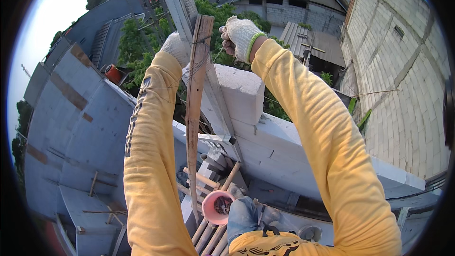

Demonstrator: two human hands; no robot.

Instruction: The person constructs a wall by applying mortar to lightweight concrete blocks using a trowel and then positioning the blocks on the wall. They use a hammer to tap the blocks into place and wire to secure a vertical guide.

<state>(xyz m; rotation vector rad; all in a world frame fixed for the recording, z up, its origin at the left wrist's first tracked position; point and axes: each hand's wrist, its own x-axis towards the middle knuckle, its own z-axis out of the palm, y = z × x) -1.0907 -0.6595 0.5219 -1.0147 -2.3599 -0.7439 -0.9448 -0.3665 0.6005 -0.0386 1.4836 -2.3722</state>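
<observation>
1. Wire (195,69) lies in loose, dark turns across the upper part of the wooden plank (193,99), between my two hands; the plank stands in front of the pale post (176,0). Whether every turn also takes in the post, I cannot tell.
2. Left hand (175,47), gloved: largely hidden behind the post, so I cannot tell how far open it is or whether it grips anything.
3. Right hand (241,37), gloved: raised to the plank's right, fingers curled nearly closed; they appear to pinch a thin strand leading from the plank.
4. Handling, in my judgement: I do best to draw the strand with even tension, laying each turn snug beside its neighbour and bracing the plank against the post.
5. Caution: a sharp jerk could snap the wire or shift the plank, and stray ends may snag my gloves.
</observation>
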